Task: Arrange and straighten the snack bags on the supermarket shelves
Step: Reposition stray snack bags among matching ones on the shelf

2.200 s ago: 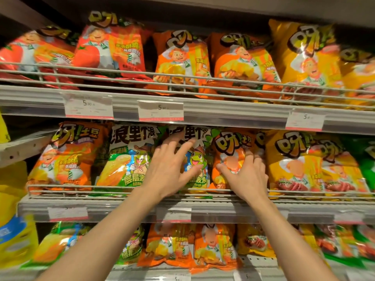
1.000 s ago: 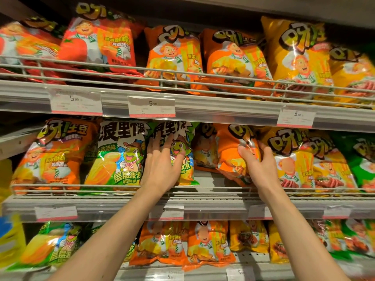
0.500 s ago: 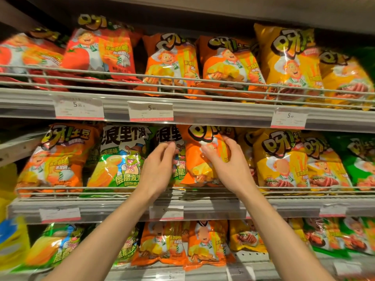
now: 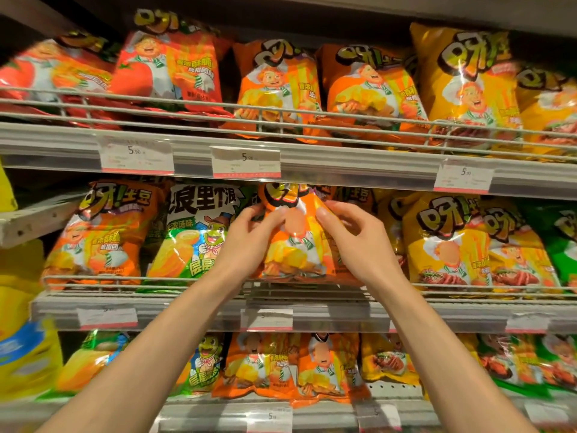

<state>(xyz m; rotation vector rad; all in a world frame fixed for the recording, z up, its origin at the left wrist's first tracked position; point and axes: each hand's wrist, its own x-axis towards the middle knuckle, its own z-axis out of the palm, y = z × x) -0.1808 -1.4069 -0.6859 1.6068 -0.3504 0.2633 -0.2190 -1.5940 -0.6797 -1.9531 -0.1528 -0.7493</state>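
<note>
Two hands, the left hand (image 4: 249, 242) and right hand (image 4: 359, 242), pinch an orange snack bag (image 4: 296, 242) by its upper sides, upright on the middle shelf (image 4: 193, 310), right of the green bag (image 4: 193, 239).

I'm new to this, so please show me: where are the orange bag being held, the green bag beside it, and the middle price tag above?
orange bag (image 4: 295, 245), head view, front panel
green bag (image 4: 190, 239), head view, front
price tag (image 4: 246, 161), head view, centre

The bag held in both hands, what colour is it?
Orange bag, seen in the head view, its only view.
</note>
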